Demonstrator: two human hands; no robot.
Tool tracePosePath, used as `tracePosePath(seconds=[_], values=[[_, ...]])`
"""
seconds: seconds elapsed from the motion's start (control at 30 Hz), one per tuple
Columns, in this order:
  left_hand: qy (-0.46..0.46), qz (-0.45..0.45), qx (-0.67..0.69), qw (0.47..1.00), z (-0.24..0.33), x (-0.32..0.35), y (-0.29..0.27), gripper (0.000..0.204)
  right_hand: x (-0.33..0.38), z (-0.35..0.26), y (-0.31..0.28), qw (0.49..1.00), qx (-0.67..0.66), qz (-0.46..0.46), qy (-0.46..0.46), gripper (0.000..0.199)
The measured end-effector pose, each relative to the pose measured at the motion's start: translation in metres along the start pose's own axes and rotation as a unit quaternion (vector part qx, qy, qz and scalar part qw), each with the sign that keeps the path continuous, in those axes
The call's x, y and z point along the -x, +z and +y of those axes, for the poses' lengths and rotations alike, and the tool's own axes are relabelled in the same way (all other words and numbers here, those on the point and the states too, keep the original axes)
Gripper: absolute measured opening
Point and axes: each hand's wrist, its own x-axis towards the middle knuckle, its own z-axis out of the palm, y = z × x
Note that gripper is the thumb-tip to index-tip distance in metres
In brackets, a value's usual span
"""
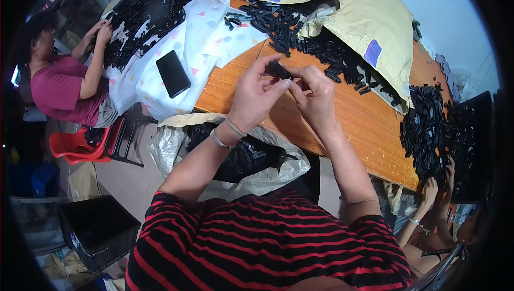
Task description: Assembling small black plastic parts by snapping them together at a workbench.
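Observation:
Over the near part of the wooden table, both my hands meet around a small black plastic part (279, 69). My left hand (255, 90), with bands on its wrist, grips the part between thumb and fingers. My right hand (315, 91) closes its thumb and fingertips at the part's right side; fingers hide much of its shape. Just beyond, many similar black plastic parts (278, 23) spill from a large yellow paper sack (369, 1). Below my hands an open woven sack (292, 170) holds more black pieces.
A phone (173, 74) lies on a patterned white cloth (206, 34) to the left. A person in a magenta shirt (61, 79) works at a black heap there. Another person's hands (431, 192) touch a pile (425, 125) at right. A black crate (99, 232) stands lower left.

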Motion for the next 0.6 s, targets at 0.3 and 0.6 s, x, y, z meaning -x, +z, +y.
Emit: tracePosePath(seconds=[0.3,0.6], values=[[0.125,0.038,-0.244,0.961,0.019,0.013,0.004,0.035,0.002,-0.005,0.002,0.974,-0.172,-0.055,0.137,0.032],[0.093,0.017,-0.146,0.985,0.012,0.012,0.001,0.025,0.009,0.002,0.019,0.973,-0.172,-0.026,0.152,0.029]])
